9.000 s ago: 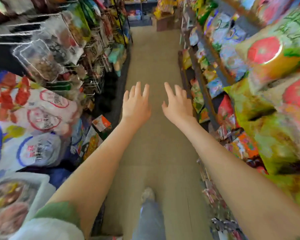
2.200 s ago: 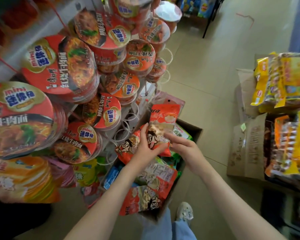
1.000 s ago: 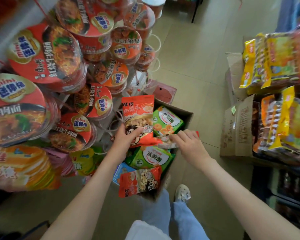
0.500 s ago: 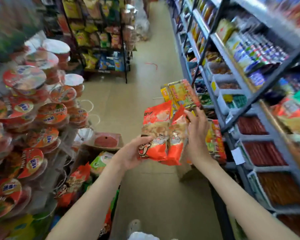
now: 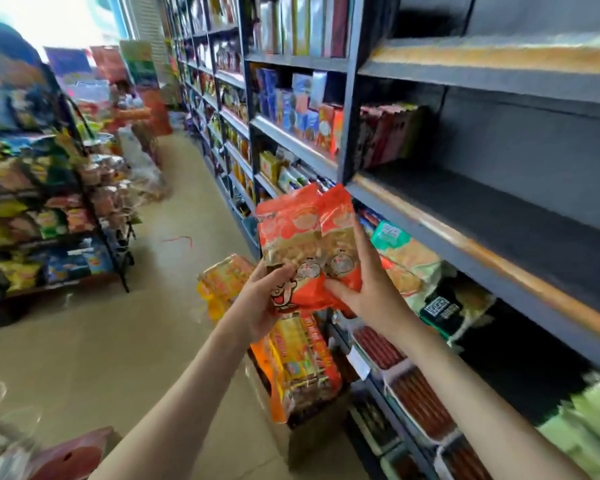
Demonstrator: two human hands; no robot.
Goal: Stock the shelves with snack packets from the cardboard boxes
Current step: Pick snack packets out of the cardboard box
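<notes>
Lifted from the box and now raised beside the bare shelf (image 5: 499, 209): red snack packets (image 5: 305, 230) gripped by left hand (image 5: 260, 299) and right hand (image 5: 368, 285), ready for placing.

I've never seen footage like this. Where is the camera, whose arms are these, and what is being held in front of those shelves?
There is no machine here. A person wears one wide-angle camera on the head, so you look down along their own bare arms in a shop aisle. The left hand grips the bottom of some orange snack packets. The right hand holds them from the other side, thumb across the front. Just to the right stands a dark shelf unit, with bags on the board below. Under the hands, yellow-and-orange packets stand near the foot of the shelves. The picture is too blurred to read any labels.
</notes>
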